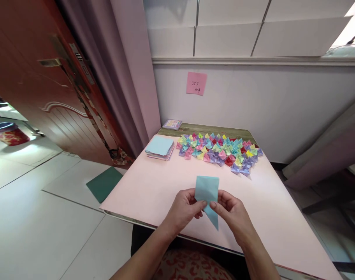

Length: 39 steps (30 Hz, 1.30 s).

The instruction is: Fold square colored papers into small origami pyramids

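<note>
A light blue sheet of folded paper (207, 187) is held up between my two hands over the front part of the table. Its upper part is a rectangle, and a pointed flap hangs down below at the right. My left hand (185, 207) pinches the left edge, thumb in front and fingers partly behind. On the other side, my right hand (231, 208) grips the right edge, its thumb pressed on the paper close to the left thumb. Behind the paper, several small folded paper pieces (221, 149) in many colours stand massed together on the table.
The table (142, 186) has a pale pink cover. At its back left lie a stack of square paper (160, 147) and a small printed pack (173, 124). A pink note (196, 83) sticks to the wall. A dark green sheet (104, 184) lies on the floor near the door (49, 77).
</note>
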Available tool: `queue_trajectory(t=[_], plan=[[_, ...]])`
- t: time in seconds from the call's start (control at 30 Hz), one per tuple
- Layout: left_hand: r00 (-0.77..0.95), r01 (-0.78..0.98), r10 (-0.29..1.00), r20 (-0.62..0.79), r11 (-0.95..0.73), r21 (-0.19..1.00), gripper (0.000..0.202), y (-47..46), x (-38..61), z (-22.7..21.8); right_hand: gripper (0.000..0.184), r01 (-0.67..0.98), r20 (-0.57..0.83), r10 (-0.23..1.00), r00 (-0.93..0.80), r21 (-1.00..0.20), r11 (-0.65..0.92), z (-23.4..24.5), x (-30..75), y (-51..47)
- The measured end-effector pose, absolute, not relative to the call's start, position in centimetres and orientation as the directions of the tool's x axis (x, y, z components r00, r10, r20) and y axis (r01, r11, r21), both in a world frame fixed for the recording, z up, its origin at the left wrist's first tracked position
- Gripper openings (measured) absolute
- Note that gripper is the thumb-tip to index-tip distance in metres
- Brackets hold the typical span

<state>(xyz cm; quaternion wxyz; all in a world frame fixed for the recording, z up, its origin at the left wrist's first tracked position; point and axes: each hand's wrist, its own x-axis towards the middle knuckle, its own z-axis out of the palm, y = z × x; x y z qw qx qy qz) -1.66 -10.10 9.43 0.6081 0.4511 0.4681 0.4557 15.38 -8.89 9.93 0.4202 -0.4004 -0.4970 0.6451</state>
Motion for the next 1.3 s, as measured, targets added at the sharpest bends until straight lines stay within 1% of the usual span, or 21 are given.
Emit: queue_trajectory(t=[0.07, 0.13, 0.23, 0.33, 0.4, 0.5, 0.53, 0.57, 0.63, 0.7, 0.73, 0.8, 0.9, 1.03, 1.2, 1.3], plan=[[0.178, -0.115, 0.974, -0.14, 0.162, 0.98, 0.027, -10.1, -1.5, 9.3, 0.03, -0.169, -0.117, 0.953, -0.278, -0.971, -0.169, 9.7, 15.1, -8.9], [0.159, -0.151, 0.98, -0.122, 0.146, 0.978, 0.026, -10.2, -1.0, 9.4, 0.03, -0.194, -0.13, 0.97, -0.207, -0.966, -0.171, 9.2, 14.7, -9.1], [0.056, -0.281, 0.99, -0.133, 0.143, 0.949, 0.024, -10.3, -0.2, 9.6, 0.029, -0.211, -0.12, 0.986, -0.117, -0.967, -0.143, 8.7, 13.8, -9.5], [-0.044, -0.394, 0.98, -0.192, 0.16, 0.905, 0.024, -10.4, 0.1, 9.7, 0.033, -0.207, -0.086, 0.987, -0.134, -0.972, -0.112, 8.5, 13.4, -9.6], [-0.067, -0.391, 0.977, -0.204, 0.163, 0.906, 0.025, -10.4, -0.1, 9.7, 0.04, -0.195, -0.015, 0.993, -0.115, -0.98, -0.037, 8.4, 13.8, -9.5], [-0.019, -0.338, 0.981, -0.191, 0.173, 0.925, 0.029, -10.4, -0.6, 9.8, 0.066, -0.121, 0.114, 0.993, 0.0, -0.986, 0.114, 8.3, 15.0, -9.0], [0.003, -0.326, 0.982, -0.187, 0.177, 0.929, 0.031, -10.4, -0.8, 9.9, 0.071, -0.095, 0.138, 0.99, -0.002, -0.986, 0.137, 8.3, 15.4, -8.9], [0.019, -0.315, 0.983, -0.182, 0.178, 0.932, 0.034, -10.5, -0.9, 9.9, 0.07, -0.073, 0.146, 0.989, -0.032, -0.987, 0.144, 8.2, 15.9, -8.7], [0.029, -0.283, 0.987, -0.16, 0.162, 0.946, 0.043, -10.6, -1.0, 10.0, 0.054, -0.036, 0.13, 0.985, -0.116, -0.991, 0.127, 8.1, 16.6, -8.6], [0.037, -0.228, 0.993, -0.115, 0.12, 0.966, 0.05, -10.8, -1.1, 10.2, 0.04, 0.011, 0.108, 0.984, -0.143, -0.994, 0.11, 8.1, 17.0, -8.6], [0.046, -0.198, 0.995, -0.085, 0.093, 0.976, 0.053, -10.9, -1.2, 10.3, 0.038, 0.036, 0.104, 0.985, -0.137, -0.993, 0.11, 8.1, 17.1, -8.7], [0.07, -0.142, 0.997, -0.02, 0.03, 0.989, 0.055, -11.0, -1.3, 10.5, 0.039, 0.081, 0.119, 0.985, -0.127, -0.988, 0.13, 8.3, 17.2, -8.8], [0.105, -0.053, 0.993, 0.057, -0.051, 0.997, 0.05, -11.1, -1.6, 10.8, 0.038, 0.151, 0.182, 0.974, -0.135, -0.968, 0.202, 8.9, 17.2, -9.0], [0.102, 0.101, 0.99, 0.1, -0.11, 0.989, 0.038, -11.1, -2.0, 11.2, 0.033, 0.244, 0.254, 0.953, -0.165, -0.926, 0.289, 9.6, 17.3, -9.2], [0.073, 0.225, 0.979, 0.19, -0.202, 0.953, 0.038, -11.1, -1.9, 11.3, 0.028, 0.356, 0.342, 0.921, -0.188, -0.85, 0.388, 10.1, 17.5, -9.3], [0.059, 0.295, 0.962, 0.265, -0.271, 0.916, 0.032, -11.1, -1.7, 11.2, 0.024, 0.438, 0.396, 0.905, -0.156, -0.793, 0.423, 10.6, 17.5, -9.3]])
